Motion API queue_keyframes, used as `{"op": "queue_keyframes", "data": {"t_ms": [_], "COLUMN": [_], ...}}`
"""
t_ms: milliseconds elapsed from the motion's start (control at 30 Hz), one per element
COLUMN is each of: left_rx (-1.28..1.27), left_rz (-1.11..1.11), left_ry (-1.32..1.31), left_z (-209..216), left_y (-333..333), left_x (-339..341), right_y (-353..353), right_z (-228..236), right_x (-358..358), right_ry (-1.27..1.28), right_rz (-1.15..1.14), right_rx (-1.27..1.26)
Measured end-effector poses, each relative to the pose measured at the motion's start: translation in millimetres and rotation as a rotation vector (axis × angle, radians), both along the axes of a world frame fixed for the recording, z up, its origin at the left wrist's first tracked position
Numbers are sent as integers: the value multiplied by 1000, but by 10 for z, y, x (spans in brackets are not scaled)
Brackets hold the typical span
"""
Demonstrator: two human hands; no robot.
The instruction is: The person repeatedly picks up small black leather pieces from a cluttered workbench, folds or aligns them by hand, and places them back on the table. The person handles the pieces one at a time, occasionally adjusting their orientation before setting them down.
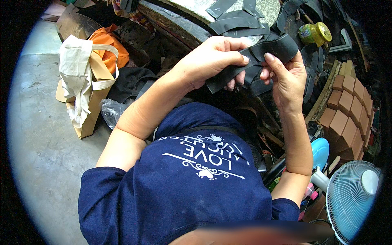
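Note:
Both my hands are raised in front of me over the near edge of a work table, gripping one black strip (pixel 281 48) that looks like leather or rubber. My left hand (pixel 212 57) pinches it with the thumb on top, and a flat end hangs down toward my lap. On the other side, my right hand (pixel 288 77) has thumb and fingers closed on the strip, which bends in a loop there. Several similar black pieces (pixel 239 23) lie on the pale stone slab (pixel 267 10) just beyond my hands.
A yellow jar (pixel 313 34) stands among dark strips at the far right. Brown blocks (pixel 346 108) are stacked to the right, above a blue-and-white fan (pixel 353 196). To the left, a cardboard box (pixel 92 116) carries a cream cloth bag (pixel 75 57), beside an orange cloth (pixel 108 45).

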State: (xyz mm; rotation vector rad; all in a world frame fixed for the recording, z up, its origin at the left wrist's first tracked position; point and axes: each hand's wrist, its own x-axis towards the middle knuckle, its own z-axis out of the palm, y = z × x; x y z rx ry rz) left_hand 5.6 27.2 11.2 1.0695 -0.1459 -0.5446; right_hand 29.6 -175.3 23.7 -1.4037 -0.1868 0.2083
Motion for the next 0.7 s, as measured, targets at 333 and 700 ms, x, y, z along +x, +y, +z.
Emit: {"op": "queue_keyframes", "data": {"t_ms": [333,700], "left_rx": [15,432], "left_rz": [47,176], "left_ry": [7,-485], "left_z": [-21,-9], "left_y": [-47,-132], "left_x": [5,62], "right_y": [10,53], "right_z": [-22,145], "right_x": [-14,-124], "right_ry": [-43,83], "right_rz": [-35,2], "right_rx": [-58,-44]}}
